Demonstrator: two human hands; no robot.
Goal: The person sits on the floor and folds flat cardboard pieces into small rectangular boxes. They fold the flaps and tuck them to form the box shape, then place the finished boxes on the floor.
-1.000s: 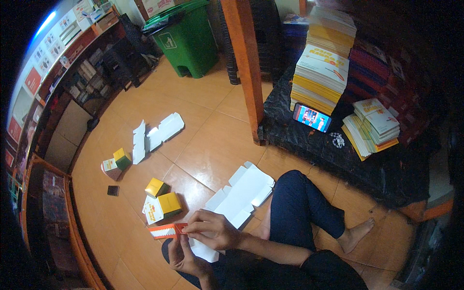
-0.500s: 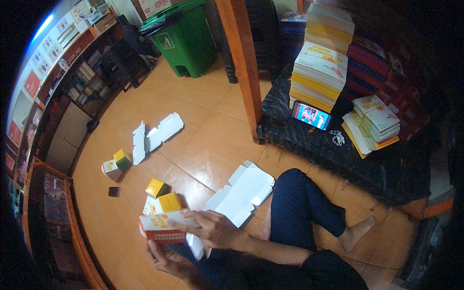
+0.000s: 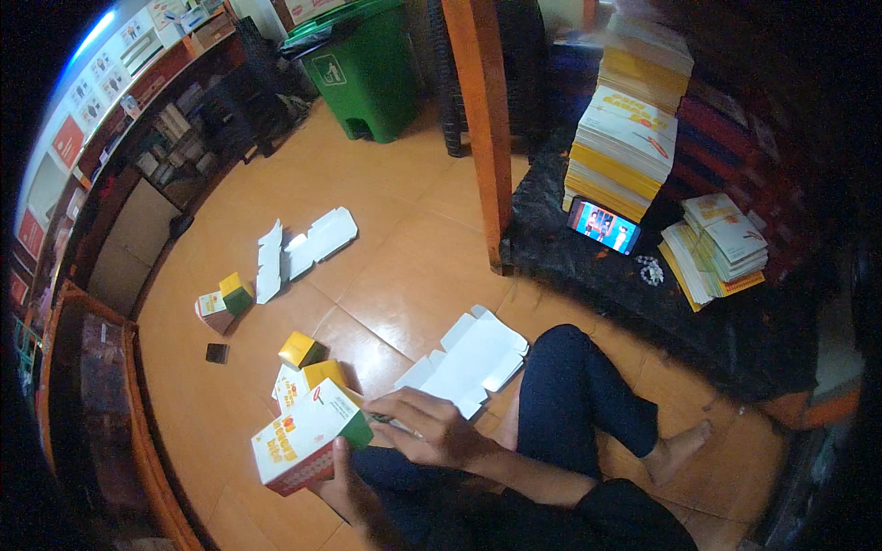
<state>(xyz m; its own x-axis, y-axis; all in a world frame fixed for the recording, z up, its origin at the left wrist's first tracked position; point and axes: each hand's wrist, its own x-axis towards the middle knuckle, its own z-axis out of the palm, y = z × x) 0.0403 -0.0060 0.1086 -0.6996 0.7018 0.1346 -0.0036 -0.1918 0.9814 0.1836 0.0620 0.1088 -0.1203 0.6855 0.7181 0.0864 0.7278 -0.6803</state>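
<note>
A white folding carton (image 3: 308, 432) with yellow lettering, a red patterned side and a green end is held up over my lap. My left hand (image 3: 354, 491) grips it from the near side, thumb along the red edge and the other fingers hidden beneath. At the carton's green end, my right hand (image 3: 432, 430) has its fingers bent and pressed to the end flap; their tips are partly hidden. Just beyond lie two yellow-ended cartons (image 3: 301, 350), partly covered by the held one. A flat white carton blank (image 3: 464, 363) rests on the floor by my bent knee.
Farther off are more flat white blanks (image 3: 317, 243), another carton (image 3: 217, 314) and a small dark square (image 3: 217, 353). An orange post (image 3: 482, 129) stands ahead, with a green bin (image 3: 358, 87) behind. At right, a black-covered platform (image 3: 588, 280) bears carton stacks (image 3: 620, 138) and a phone (image 3: 604, 227).
The carton has been turned, so its lettered face and green end now show. My right hand has moved from its top to the green end, and my left thumb has come up its side.
</note>
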